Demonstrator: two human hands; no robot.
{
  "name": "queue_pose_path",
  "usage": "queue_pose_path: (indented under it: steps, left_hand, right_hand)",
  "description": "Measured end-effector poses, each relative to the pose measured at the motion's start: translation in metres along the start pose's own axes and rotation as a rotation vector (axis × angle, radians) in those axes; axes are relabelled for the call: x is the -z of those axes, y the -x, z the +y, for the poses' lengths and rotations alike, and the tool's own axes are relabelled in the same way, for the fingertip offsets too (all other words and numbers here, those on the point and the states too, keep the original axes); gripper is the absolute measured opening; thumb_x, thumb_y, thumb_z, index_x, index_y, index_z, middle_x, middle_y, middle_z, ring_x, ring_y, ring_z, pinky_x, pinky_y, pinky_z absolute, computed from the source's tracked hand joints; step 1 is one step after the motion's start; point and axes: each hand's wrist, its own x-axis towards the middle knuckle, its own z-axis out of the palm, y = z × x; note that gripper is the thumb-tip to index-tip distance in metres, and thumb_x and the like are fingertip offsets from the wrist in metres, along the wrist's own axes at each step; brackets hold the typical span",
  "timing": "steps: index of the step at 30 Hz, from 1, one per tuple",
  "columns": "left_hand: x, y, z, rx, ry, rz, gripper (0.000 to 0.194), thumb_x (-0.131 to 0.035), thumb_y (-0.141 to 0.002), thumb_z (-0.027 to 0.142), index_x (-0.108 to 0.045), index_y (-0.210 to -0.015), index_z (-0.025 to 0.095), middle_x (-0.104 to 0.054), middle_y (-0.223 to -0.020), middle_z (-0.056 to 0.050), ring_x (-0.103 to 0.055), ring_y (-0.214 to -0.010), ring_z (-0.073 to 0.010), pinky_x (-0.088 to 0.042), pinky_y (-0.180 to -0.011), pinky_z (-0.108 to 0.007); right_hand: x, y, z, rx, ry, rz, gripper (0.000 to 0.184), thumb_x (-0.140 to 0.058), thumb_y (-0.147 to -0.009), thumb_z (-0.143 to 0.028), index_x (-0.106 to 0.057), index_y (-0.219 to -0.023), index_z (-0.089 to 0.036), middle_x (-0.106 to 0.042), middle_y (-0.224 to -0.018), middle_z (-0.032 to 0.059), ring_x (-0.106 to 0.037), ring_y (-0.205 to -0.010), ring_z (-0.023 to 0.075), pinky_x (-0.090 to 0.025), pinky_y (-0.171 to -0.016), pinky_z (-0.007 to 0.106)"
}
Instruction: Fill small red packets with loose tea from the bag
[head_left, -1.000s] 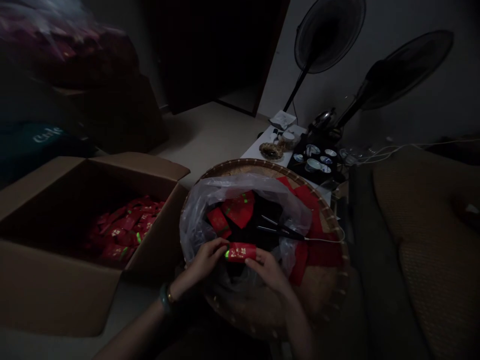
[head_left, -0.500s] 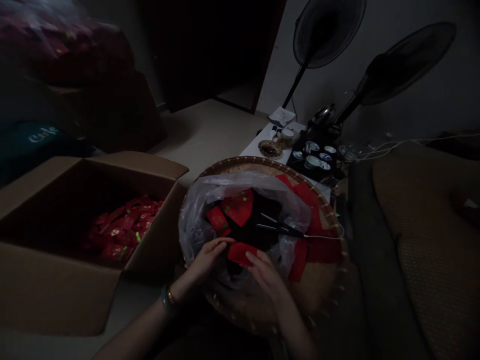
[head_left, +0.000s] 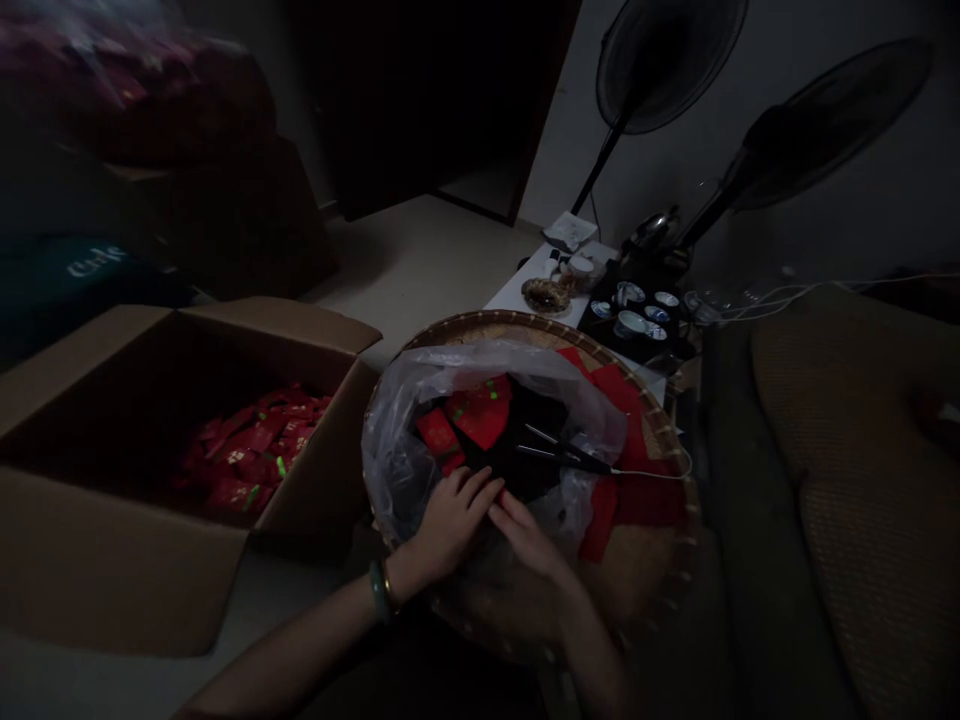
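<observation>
My left hand (head_left: 456, 520) lies over a small red packet (head_left: 502, 492), its fingers closed together and bent across it. From the other side, my right hand (head_left: 525, 535) pinches the same packet; only a sliver of red shows between them. Just beyond the fingers, red packets with green ties (head_left: 480, 408) rest on dark material inside a clear plastic bag (head_left: 397, 400). A black two-armed tool with a white cord, like a hair straightener (head_left: 566, 457), lies there with its arms apart. The bag sits in a round woven tray (head_left: 637, 590).
Flat red pieces (head_left: 622, 400) lie along the tray's right side. An open cardboard box (head_left: 315, 480) at left holds many red packets (head_left: 255, 440). Behind are a low table (head_left: 517, 285) with teacups (head_left: 628, 323) and two fans (head_left: 667, 60). A woven-covered seat (head_left: 877, 480) stands at right.
My left hand has moved right and over the red packet, which was plainly visible in my right hand before and is now mostly covered. The view has shifted slightly.
</observation>
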Motion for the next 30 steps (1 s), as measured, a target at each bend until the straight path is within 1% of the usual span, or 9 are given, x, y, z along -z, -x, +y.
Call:
queue_pose_path:
  steps: [3,7,9,11,13,17,21,26,30]
  left_hand:
    - [-0.008,-0.006,-0.005,0.017,0.061,0.011,0.046,-0.052,-0.081,0.021,-0.044,-0.126,0.018,-0.050,-0.127,-0.010,-0.044,-0.109,-0.0266,-0.040,-0.090,-0.042]
    - [-0.006,-0.007,-0.018,0.110,0.217,0.032,0.055,-0.062,-0.069,0.015,-0.046,-0.121,0.018,-0.056,-0.116,-0.008,-0.046,-0.105,-0.0234,-0.043,-0.088,-0.037]
    - [-0.003,-0.006,-0.024,0.189,0.279,0.056,0.055,-0.063,-0.067,0.014,-0.047,-0.119,0.018,-0.057,-0.111,-0.008,-0.048,-0.103,-0.0226,-0.045,-0.086,-0.035]
    - [0.000,-0.005,-0.027,0.235,0.323,0.083,0.054,-0.065,-0.068,0.017,-0.046,-0.119,0.018,-0.056,-0.112,-0.009,-0.049,-0.103,-0.0223,-0.045,-0.088,-0.036]
    - [0.003,-0.004,-0.030,0.250,0.343,0.103,0.059,-0.065,-0.071,0.022,-0.040,-0.124,0.017,-0.055,-0.115,-0.010,-0.051,-0.104,-0.0222,-0.044,-0.090,-0.037]
    - [0.004,-0.001,-0.031,0.173,0.313,0.092,0.072,-0.063,-0.075,0.027,-0.023,-0.135,0.020,-0.052,-0.121,-0.011,-0.052,-0.108,-0.0215,-0.045,-0.092,-0.037]
    - [0.006,-0.001,-0.031,0.070,0.223,0.029,0.055,-0.060,-0.078,0.026,-0.037,-0.128,0.026,-0.051,-0.123,-0.008,-0.052,-0.109,-0.0208,-0.047,-0.090,-0.035]
    - [0.017,-0.002,-0.028,0.053,0.204,-0.023,0.047,-0.058,-0.080,0.034,-0.045,-0.124,0.025,-0.052,-0.121,-0.008,-0.052,-0.108,-0.0214,-0.047,-0.089,-0.036]
    - [0.024,-0.002,-0.024,0.067,0.243,-0.003,0.041,-0.050,-0.085,0.038,-0.048,-0.122,0.022,-0.055,-0.119,-0.008,-0.052,-0.108,-0.0204,-0.046,-0.090,-0.035]
  right_hand:
    - [0.002,0.005,-0.011,0.009,0.014,0.002,0.048,-0.062,-0.072,-0.051,-0.061,-0.110,-0.022,-0.059,-0.120,0.0071,-0.051,-0.114,0.0229,-0.039,-0.097,0.043]
    - [0.022,0.009,-0.028,0.044,-0.082,-0.057,0.040,-0.053,-0.079,-0.051,-0.064,-0.103,-0.021,-0.064,-0.109,0.0103,-0.059,-0.103,0.0227,-0.043,-0.092,0.043]
    - [0.034,0.003,-0.026,0.106,-0.043,0.046,0.037,-0.047,-0.083,-0.049,-0.064,-0.097,-0.020,-0.066,-0.101,0.0099,-0.061,-0.097,0.0218,-0.046,-0.088,0.042]
    - [0.041,-0.006,-0.015,0.183,0.178,0.188,0.028,-0.052,-0.081,-0.042,-0.064,-0.092,-0.020,-0.065,-0.095,0.0082,-0.062,-0.090,0.0216,-0.048,-0.082,0.040]
    - [0.040,-0.014,0.000,0.231,0.509,0.195,0.020,-0.056,-0.077,-0.029,-0.065,-0.094,-0.020,-0.064,-0.093,0.0078,-0.061,-0.087,0.0218,-0.048,-0.081,0.039]
    - [0.023,-0.017,0.020,0.108,1.025,0.054,0.053,-0.064,-0.067,-0.015,-0.054,-0.119,-0.024,-0.057,-0.108,0.0097,-0.062,-0.089,0.0234,-0.048,-0.077,0.035]
    - [0.007,-0.016,0.015,-0.112,1.355,0.010,0.070,-0.065,-0.069,-0.022,-0.037,-0.133,-0.031,-0.046,-0.121,0.0124,-0.063,-0.085,0.0250,-0.047,-0.070,0.036]
    - [0.005,-0.019,0.007,-0.058,1.423,-0.066,0.075,-0.068,-0.064,-0.024,-0.036,-0.132,-0.027,-0.047,-0.117,0.0104,-0.051,-0.107,0.0286,-0.045,-0.078,0.035]
    - [0.004,-0.020,0.008,-0.029,1.395,-0.081,0.070,-0.062,-0.066,-0.016,-0.036,-0.130,-0.027,-0.047,-0.116,0.0085,-0.054,-0.101,0.0242,-0.044,-0.078,0.032]
